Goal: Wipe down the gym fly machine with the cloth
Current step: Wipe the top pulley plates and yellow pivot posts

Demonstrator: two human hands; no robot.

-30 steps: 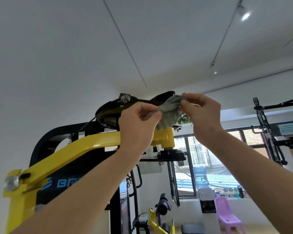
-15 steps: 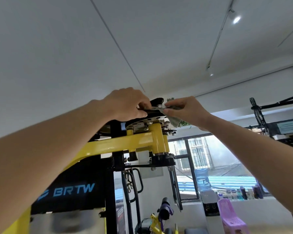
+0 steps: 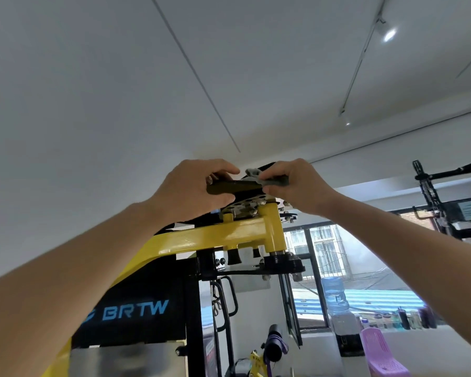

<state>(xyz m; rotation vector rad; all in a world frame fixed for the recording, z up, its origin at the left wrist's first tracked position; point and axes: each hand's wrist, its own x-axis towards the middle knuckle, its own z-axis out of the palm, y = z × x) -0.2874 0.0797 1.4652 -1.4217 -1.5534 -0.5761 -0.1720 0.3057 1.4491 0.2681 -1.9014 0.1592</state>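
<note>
Cloth (image 3: 273,182) pulled taut; left hand (image 3: 193,190), right hand (image 3: 297,187) fingers pinching it.

Small indoor gym; a yellow-and-black fly machine (image 3: 229,235) marked BRTW stands in front; to the machine's right, a black exercise rack (image 3: 422,186); lower right of it, a water dispenser (image 3: 342,326) under a window (image 3: 337,254).

Bright daylight from the window (image 3: 337,254), ceiling spotlight (image 3: 389,34) glare, wide-angle edge bending, blurred lower corners.
</note>
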